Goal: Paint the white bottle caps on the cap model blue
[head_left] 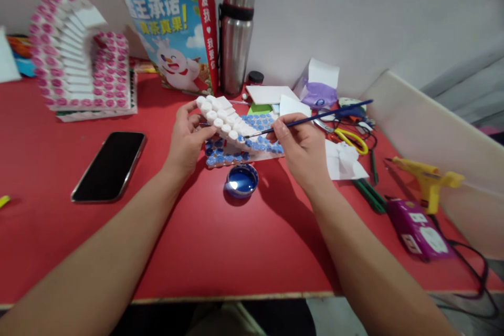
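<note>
White and blue model studded with puffy round rosettes (222, 123) is gripped by its edge in the left hand (185, 139), tilted over a smooth red worktop (197, 252).

A slim, dark-blue paintbrush (326, 113) is pinched by the closed fingers of the right hand (305, 149), its tip set at the rosettes where white meets blue; the left hand is partly curled around the model. A small round pot of glossy blue paint (241, 196) is placed just in front. Behind, a pink-and-white rosette arch (47, 52) and a brushed-steel flask (236, 37) are backed by a plain pale wall (334, 10).
</note>
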A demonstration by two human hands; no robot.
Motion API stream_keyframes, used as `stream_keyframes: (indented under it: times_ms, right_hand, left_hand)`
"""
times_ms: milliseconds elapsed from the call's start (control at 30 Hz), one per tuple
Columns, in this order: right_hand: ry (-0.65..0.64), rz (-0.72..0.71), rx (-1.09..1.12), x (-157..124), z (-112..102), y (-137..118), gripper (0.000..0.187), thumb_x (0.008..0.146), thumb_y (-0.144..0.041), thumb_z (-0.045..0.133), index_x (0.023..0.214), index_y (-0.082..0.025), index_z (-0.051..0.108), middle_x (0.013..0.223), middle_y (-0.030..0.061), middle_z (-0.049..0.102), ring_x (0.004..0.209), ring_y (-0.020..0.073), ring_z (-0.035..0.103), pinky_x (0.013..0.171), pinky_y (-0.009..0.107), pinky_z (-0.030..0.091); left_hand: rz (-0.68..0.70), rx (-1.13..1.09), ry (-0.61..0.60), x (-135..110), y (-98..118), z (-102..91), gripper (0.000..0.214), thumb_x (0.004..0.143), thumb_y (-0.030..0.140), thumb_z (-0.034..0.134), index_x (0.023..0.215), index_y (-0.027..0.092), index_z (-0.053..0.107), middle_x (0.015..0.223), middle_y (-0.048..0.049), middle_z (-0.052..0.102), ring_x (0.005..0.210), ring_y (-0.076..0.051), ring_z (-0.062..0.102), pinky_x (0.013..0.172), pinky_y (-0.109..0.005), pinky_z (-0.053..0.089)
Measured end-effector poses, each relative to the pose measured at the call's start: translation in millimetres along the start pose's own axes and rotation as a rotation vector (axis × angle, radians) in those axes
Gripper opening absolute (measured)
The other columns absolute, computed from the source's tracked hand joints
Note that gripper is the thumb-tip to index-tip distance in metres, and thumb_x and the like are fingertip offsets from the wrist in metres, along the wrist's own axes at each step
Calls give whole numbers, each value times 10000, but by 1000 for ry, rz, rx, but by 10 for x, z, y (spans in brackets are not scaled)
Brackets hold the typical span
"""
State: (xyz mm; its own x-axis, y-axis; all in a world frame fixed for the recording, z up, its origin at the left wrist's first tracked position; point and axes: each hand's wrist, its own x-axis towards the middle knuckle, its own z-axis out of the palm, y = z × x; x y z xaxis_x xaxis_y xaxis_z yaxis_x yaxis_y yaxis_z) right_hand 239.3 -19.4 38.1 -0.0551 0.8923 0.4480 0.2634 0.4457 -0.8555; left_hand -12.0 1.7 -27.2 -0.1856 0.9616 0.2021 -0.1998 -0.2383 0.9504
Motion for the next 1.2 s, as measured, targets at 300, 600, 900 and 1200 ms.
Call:
stream_keyframes:
  times_ms: [300,600,900,1200]
  right_hand:
    - [-21,-39,-13,-80,28,-132,294,1084,-516,792,981,-249,728,878,4,796,796,175,778,762,345,606]
    - [-7,-15,-8,-64,5,-67,348,1076,-579,814,992,-250,736,881,10,800,799,182,776,773,351,612]
    - [-13,-8,-14,-77,22,-69,344,1085,-585,792,1001,-256,734,890,13,806,807,186,774,800,361,635]
    - [47,-19,38,-96,-53,-194,337,1045,-568,841,926,-265,756,866,8,773,739,176,746,706,342,647]
  left_hand:
    - [-11,-17,31,0,26,39,772,741,275,889,1442,288,567,1137,-52,744,1030,-291,776,930,-459,639]
    - [-18,-12,16,-12,43,38,766,755,282,888,1447,297,559,1158,-55,732,1065,-309,763,980,-493,619]
    - [14,-9,10,8,-2,22,758,761,286,884,1445,300,558,1186,-65,740,1123,-324,767,1020,-512,622]
    - [3,-3,-5,5,6,8,769,781,289,883,1472,307,546,1188,-64,763,1146,-330,795,1008,-496,635]
